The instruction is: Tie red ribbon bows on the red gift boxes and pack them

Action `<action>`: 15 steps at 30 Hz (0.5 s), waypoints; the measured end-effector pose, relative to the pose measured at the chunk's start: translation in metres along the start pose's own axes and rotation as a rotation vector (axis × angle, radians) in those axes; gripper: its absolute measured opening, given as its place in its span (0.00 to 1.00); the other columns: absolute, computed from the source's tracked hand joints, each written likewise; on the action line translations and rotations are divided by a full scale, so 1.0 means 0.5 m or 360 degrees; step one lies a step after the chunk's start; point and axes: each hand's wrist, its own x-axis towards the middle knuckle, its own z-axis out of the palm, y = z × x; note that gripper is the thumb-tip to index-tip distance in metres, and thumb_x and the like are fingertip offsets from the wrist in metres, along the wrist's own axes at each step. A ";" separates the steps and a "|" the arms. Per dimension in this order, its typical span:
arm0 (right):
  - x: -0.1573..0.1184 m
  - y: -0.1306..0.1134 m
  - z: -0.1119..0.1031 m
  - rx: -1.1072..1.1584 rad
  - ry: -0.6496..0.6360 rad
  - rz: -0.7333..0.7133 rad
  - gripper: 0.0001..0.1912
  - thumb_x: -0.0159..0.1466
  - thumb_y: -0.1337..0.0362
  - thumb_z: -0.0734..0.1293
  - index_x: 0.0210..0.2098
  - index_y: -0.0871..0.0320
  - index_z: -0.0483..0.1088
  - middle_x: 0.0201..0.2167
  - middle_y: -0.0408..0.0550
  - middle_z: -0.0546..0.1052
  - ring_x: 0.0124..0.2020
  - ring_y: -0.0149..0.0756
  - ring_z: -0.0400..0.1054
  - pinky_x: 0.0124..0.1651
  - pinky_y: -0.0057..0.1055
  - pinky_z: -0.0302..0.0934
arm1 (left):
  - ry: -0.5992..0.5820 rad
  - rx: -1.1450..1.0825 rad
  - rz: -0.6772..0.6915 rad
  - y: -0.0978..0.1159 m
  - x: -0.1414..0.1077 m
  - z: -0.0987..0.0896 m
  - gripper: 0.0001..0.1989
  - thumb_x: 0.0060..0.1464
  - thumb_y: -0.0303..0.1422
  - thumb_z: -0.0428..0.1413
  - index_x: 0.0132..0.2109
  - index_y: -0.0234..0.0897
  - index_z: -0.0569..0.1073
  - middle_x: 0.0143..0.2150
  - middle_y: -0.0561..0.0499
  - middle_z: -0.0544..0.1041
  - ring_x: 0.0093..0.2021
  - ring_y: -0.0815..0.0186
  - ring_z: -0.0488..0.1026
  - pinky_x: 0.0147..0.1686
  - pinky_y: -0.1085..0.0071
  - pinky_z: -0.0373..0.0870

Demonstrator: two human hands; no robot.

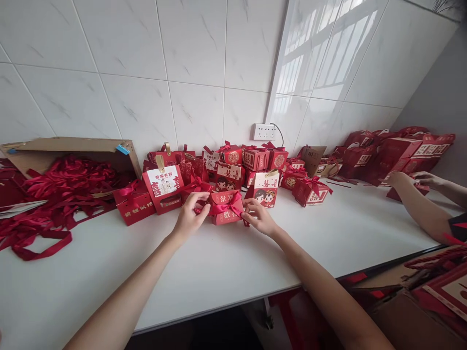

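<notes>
A small red gift box (224, 195) with gold lettering stands on the white tabletop in front of me, a red ribbon bow (226, 208) tied across it. My left hand (192, 212) is closed at the box's left side, thumb and fingertips curled against it. At the right end, my right hand (258, 217) is closed too, its fingers by the box's edge and the ribbon. Just behind are a white-and-red handled box (163, 184) with printed figures and a box with two cartoon faces (265, 189). A red box with gold characters (135, 204) sits to the left.
A cardboard carton (73, 145) spills red ribbons (71, 180) on the left. More red boxes line the tiled wall under a power socket (264, 131). At the far right, another person's hands (404, 181) work at a red box, before stacked boxes (394, 150).
</notes>
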 end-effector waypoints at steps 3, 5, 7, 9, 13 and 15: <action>0.000 0.001 0.000 -0.0023 0.0024 -0.0020 0.23 0.59 0.45 0.63 0.21 0.58 0.62 0.44 0.53 0.66 0.45 0.39 0.65 0.43 0.38 0.69 | -0.0114 0.0085 -0.0044 0.009 0.005 -0.016 0.12 0.50 0.38 0.52 0.39 0.36 0.72 0.34 0.50 0.76 0.35 0.65 0.74 0.36 0.70 0.72; 0.001 0.003 0.000 -0.0037 0.0029 -0.0038 0.23 0.60 0.46 0.63 0.21 0.58 0.63 0.44 0.53 0.66 0.45 0.39 0.65 0.44 0.38 0.69 | -0.0282 0.0087 -0.0062 0.015 0.005 -0.027 0.12 0.50 0.39 0.52 0.38 0.36 0.72 0.32 0.50 0.77 0.33 0.65 0.74 0.35 0.70 0.71; 0.001 0.003 0.000 -0.0057 0.0029 -0.0057 0.23 0.60 0.46 0.63 0.21 0.58 0.63 0.44 0.54 0.66 0.45 0.39 0.65 0.44 0.38 0.69 | -0.0453 0.0040 -0.0055 0.021 0.004 -0.034 0.13 0.50 0.40 0.52 0.38 0.35 0.73 0.33 0.49 0.78 0.34 0.64 0.74 0.35 0.70 0.70; 0.000 0.002 0.000 -0.0074 0.0036 -0.0064 0.23 0.60 0.46 0.63 0.20 0.58 0.63 0.43 0.54 0.66 0.45 0.39 0.65 0.44 0.38 0.68 | -0.0568 -0.0028 -0.0059 0.025 0.003 -0.034 0.13 0.51 0.40 0.52 0.38 0.35 0.73 0.34 0.49 0.78 0.35 0.63 0.75 0.36 0.69 0.70; 0.000 -0.002 0.000 -0.0094 0.0038 -0.0068 0.23 0.61 0.47 0.62 0.20 0.58 0.63 0.42 0.54 0.67 0.45 0.39 0.65 0.43 0.37 0.68 | -0.0588 0.0018 -0.0123 0.025 -0.003 -0.020 0.13 0.51 0.42 0.54 0.36 0.36 0.72 0.33 0.51 0.78 0.34 0.64 0.74 0.35 0.71 0.69; -0.001 -0.002 0.000 -0.0105 0.0033 -0.0079 0.23 0.61 0.47 0.62 0.20 0.58 0.63 0.42 0.54 0.67 0.44 0.39 0.66 0.43 0.37 0.68 | -0.0565 0.0110 -0.0148 0.024 -0.007 -0.011 0.14 0.50 0.44 0.55 0.34 0.37 0.72 0.31 0.52 0.77 0.33 0.66 0.74 0.34 0.72 0.68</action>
